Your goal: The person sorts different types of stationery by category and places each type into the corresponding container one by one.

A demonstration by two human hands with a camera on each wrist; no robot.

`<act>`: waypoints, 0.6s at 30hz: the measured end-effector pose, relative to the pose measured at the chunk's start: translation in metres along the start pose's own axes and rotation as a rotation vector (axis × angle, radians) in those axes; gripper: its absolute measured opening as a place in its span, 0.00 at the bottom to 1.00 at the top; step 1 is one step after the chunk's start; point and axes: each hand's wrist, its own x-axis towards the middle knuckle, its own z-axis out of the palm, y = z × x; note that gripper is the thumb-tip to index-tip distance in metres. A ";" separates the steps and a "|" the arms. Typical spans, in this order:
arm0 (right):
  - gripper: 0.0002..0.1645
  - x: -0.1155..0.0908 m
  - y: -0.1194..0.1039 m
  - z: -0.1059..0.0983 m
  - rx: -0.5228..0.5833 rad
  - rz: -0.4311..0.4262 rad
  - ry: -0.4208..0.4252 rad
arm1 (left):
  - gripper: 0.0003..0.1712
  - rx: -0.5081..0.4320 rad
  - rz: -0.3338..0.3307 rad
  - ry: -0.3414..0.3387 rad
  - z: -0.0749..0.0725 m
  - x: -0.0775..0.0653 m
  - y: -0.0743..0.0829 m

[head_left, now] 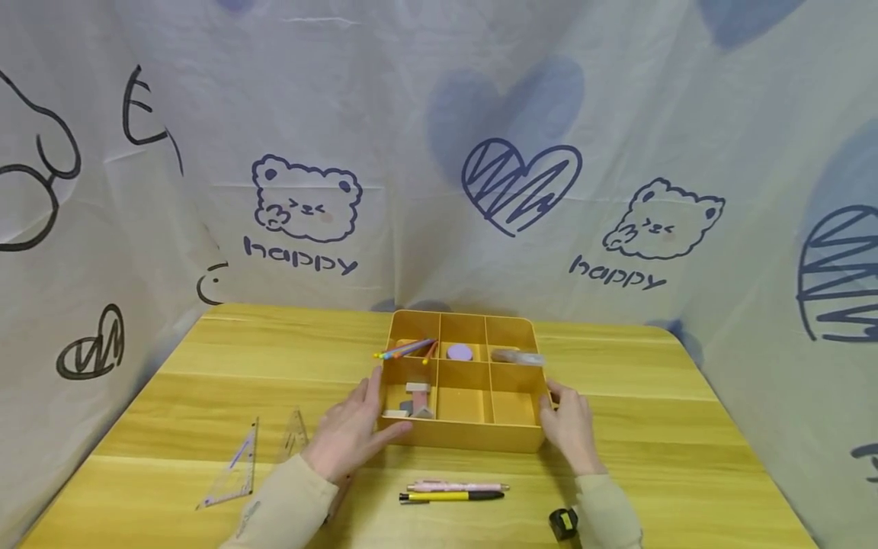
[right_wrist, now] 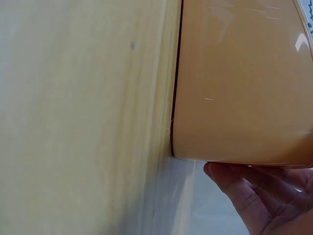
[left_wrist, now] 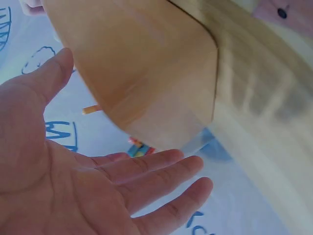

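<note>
An orange-yellow six-compartment box (head_left: 461, 436) stands on the table between both hands. My left hand (head_left: 350, 431) is at its left side, thumb by the front left corner; in the left wrist view its fingers (left_wrist: 161, 178) are extended beside the box wall. My right hand (head_left: 571, 427) is at the right side, and in the right wrist view its fingers (right_wrist: 239, 193) rest against that wall. Colored pencils (head_left: 409, 348) lean in the back left compartment, a round purple thing (head_left: 459, 352) is in the back middle, and a clear, elongated thing (head_left: 517, 357) in the back right. Small blocks (head_left: 418, 400) lie front left.
In front of the box lie a pink pen (head_left: 456, 486) and a yellow-and-black pen (head_left: 451, 496). A black-and-yellow tape measure (head_left: 564, 524) is near the right sleeve. Clear set squares (head_left: 236, 469) lie on the left, one partly behind the left arm. A printed cloth (head_left: 425, 229) hangs behind the table.
</note>
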 end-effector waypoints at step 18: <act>0.21 0.001 0.002 0.002 -0.002 -0.016 0.034 | 0.31 0.173 0.336 0.194 -0.002 -0.013 0.026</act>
